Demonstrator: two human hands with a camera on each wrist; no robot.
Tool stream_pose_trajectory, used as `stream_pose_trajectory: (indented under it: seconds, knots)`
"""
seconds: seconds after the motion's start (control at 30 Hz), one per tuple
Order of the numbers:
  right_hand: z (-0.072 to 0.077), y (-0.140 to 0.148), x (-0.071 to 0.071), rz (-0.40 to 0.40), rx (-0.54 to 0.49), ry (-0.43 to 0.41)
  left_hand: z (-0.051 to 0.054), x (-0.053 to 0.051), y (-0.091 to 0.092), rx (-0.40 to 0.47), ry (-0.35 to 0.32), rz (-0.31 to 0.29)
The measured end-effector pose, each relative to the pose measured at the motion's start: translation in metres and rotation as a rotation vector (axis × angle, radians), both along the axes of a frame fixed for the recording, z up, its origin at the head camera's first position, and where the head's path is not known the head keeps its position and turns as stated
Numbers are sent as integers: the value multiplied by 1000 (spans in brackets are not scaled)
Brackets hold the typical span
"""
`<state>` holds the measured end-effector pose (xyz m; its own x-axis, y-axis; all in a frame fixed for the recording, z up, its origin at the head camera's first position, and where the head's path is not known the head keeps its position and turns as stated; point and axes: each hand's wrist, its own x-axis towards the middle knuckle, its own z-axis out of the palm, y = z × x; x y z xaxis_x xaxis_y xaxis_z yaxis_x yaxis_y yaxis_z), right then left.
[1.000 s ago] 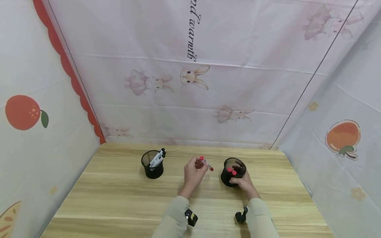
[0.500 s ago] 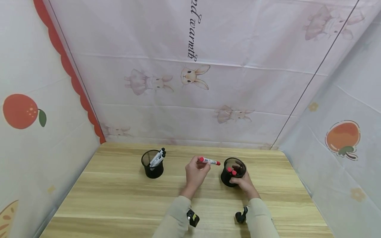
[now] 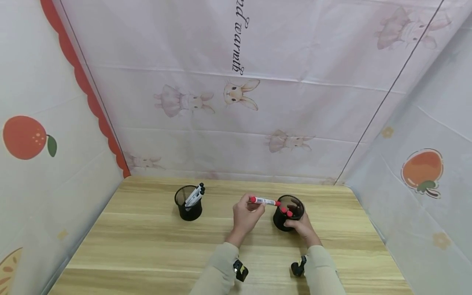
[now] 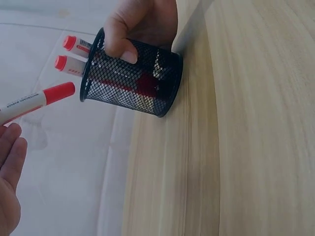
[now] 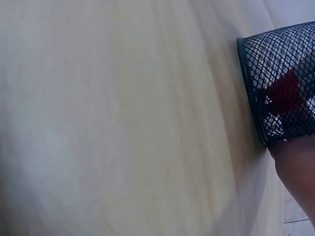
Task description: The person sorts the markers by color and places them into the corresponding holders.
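Observation:
Between its thumb and fingers, my left hand (image 3: 246, 215) pinches a red-capped white marker (image 3: 264, 201). The marker lies nearly level, its red cap at the rim of a black mesh pen cup (image 3: 284, 223). In the left wrist view the cap (image 4: 60, 92) is just outside the cup's opening. My right hand (image 3: 303, 226) grips that cup from its right side, thumb at the front. Two markers with red ends (image 4: 69, 65) stand inside it, poking past the rim. In the right wrist view, red shows through the mesh (image 5: 285, 93).
Another black mesh pen cup (image 3: 190, 214) stands to the left on the wooden table (image 3: 147, 246), holding several white markers (image 3: 194, 197) with black ends. A printed cloth wall (image 3: 206, 151) rises behind the table's far edge, with more cloth on both sides.
My left hand has moved slightly right, and the marker has swung from a downward slant to nearly level, its cap reaching the right cup's rim. My right hand and its cup stay put.

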<state>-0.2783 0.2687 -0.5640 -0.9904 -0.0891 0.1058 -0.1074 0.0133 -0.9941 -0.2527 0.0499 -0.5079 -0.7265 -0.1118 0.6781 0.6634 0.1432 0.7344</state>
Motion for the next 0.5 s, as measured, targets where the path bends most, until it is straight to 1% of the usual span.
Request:
stream_pose_trajectory:
  seconds: [0.1, 0.2, 0.27, 0.4, 0.5]
  knots:
    - [3, -2, 2, 7, 12, 6, 10, 8, -1, -8, -4, -16]
    - [-1, -1, -1, 0, 2, 10, 17, 13, -1, -13, -3, -25]
    - [-6, 1, -4, -12, 1, 17, 14, 9, -1, -10, -11, -32]
    - [-18, 4, -8, -22, 7, 32, -1, -4, 2, -3, -50, -41]
    - [-22, 5, -10, -22, 12, 51, -9, -12, 4, -10, -79, -43]
